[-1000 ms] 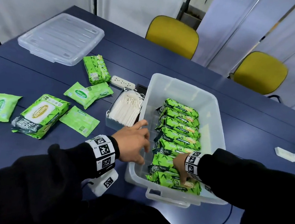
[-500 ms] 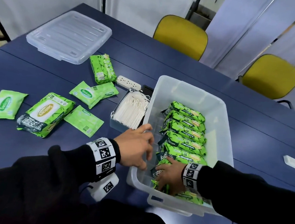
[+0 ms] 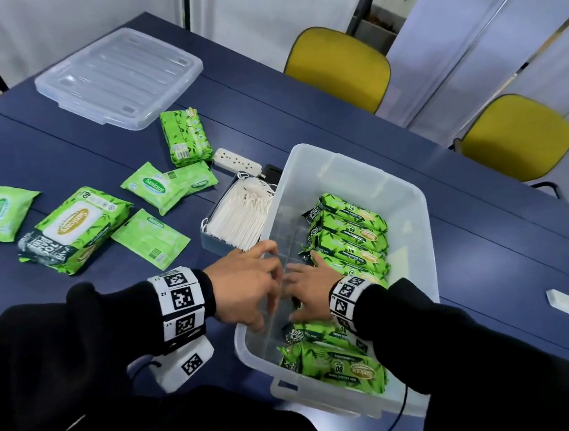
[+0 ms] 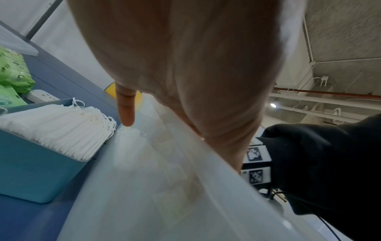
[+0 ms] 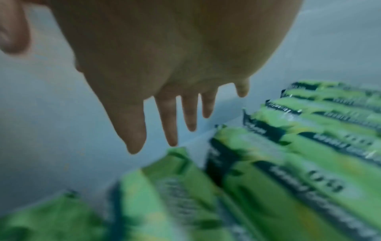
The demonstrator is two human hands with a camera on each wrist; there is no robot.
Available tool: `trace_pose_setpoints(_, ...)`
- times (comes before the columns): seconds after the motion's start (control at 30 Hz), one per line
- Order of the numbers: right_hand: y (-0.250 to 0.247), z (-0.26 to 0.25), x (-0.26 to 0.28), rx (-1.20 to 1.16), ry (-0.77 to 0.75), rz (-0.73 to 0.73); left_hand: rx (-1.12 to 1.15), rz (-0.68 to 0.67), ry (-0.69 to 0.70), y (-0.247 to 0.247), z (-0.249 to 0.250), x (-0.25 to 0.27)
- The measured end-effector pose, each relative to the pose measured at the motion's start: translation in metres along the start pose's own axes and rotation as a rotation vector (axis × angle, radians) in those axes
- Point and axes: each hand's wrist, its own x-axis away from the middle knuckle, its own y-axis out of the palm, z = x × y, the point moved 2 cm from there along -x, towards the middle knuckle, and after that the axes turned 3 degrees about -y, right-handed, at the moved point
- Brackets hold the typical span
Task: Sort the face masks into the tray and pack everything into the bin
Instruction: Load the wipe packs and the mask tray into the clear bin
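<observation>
Seemingly both hands (image 3: 278, 292) rest slack-fingered at the bin (image 3: 423, 227) wall, their fingertips blurred.

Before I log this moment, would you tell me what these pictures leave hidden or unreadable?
- Left hand fingertips: head view, curled over the bin wall; whether they grip it is unclear.
- Wipe packs under the right hand: head view, covered by hand and sleeve.
- Pack print: right wrist view, motion-blurred.
- Face masks count: too fine in both views.
- Tray floor: hidden by masks.
</observation>
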Motion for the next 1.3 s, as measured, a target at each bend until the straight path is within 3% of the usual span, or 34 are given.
trace_pose_setpoints(0.03,0.009,0.009,-0.001,0.073,0.048,-0.099,-0.001,0.004,-0.002,0.000,0.000,0.000)
trace_pose_setpoints(0.1,0.023,0.019,0.003,0.076,0.112,-0.158,0.012,0.012,-0.010,0.000,0.000,0.002)
trace_pose_setpoints(0.2,0.034,0.021,0.009,0.079,0.123,-0.106,0.030,0.026,-0.011,0.001,-0.001,0.004)
trace_pose_setpoints(0.33,0.023,0.022,0.002,0.011,0.140,-0.183,-0.001,0.008,-0.021,0.003,0.000,0.001)
trace_pose_setpoints(0.47,0.016,0.032,0.004,-0.086,0.175,0.050,-0.015,0.010,-0.014,0.005,-0.001,-0.002)
trace_pose_setpoints(0.67,0.020,0.038,0.010,-0.221,0.240,-0.087,0.011,0.008,0.040,0.005,-0.001,-0.002)
trace_pose_setpoints(0.73,-0.003,0.038,0.011,-0.368,0.240,0.003,0.094,0.022,0.111,0.002,-0.006,-0.002)
trace_pose_setpoints(0.83,-0.040,0.035,0.020,-0.762,0.258,0.442,0.469,0.098,0.201,-0.008,-0.027,0.009)
trace_pose_setpoints(0.9,-0.060,0.031,0.025,-1.035,0.282,0.707,0.711,0.226,0.124,-0.021,-0.058,0.024)
trace_pose_setpoints(1.0,-0.094,0.013,0.026,-1.340,0.251,0.905,0.814,0.388,-0.131,-0.033,-0.127,0.049)
trace_pose_setpoints(1.17,-0.173,-0.025,0.002,-1.609,0.168,1.066,0.729,0.513,-0.595,-0.023,-0.258,0.093)
trace_pose_setpoints(1.3,-0.225,-0.053,-0.049,-1.765,0.166,1.014,0.602,0.480,-0.846,0.006,-0.340,0.120)
